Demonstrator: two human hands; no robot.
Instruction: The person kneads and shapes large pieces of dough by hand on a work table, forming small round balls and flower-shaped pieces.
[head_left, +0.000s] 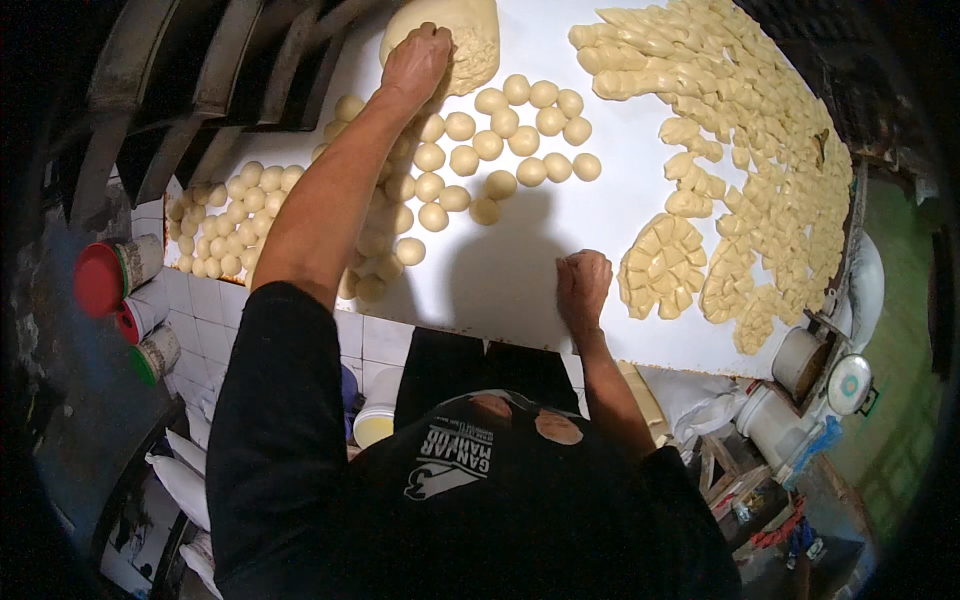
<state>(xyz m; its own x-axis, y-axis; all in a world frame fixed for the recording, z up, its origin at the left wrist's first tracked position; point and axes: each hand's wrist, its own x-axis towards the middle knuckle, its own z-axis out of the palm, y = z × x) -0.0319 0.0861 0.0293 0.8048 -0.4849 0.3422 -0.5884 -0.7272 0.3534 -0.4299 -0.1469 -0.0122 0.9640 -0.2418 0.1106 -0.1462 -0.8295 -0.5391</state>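
Note:
My left arm reaches across the white table (520,290) to a large pale mass of dough (473,68) at the far edge. There my left hand (418,62) is closed on the dough, its fingertips partly hidden. My right hand (584,288) is a fist by the table's near edge, close to a cluster of cut dough pieces (662,268); what it holds, if anything, is hidden. Between the hands lie several round dough balls (487,145), apart or touching. More dough balls (235,220) crowd the table's left end, partly behind my forearm.
Many cut dough pieces (770,200) cover the table's right side, with long dough strips (640,55) behind them. Dark slatted woodwork (215,75) borders the far left. Lidded buckets (100,280) stand at left; a white bucket (775,425) and sacks (690,395) are below the right end.

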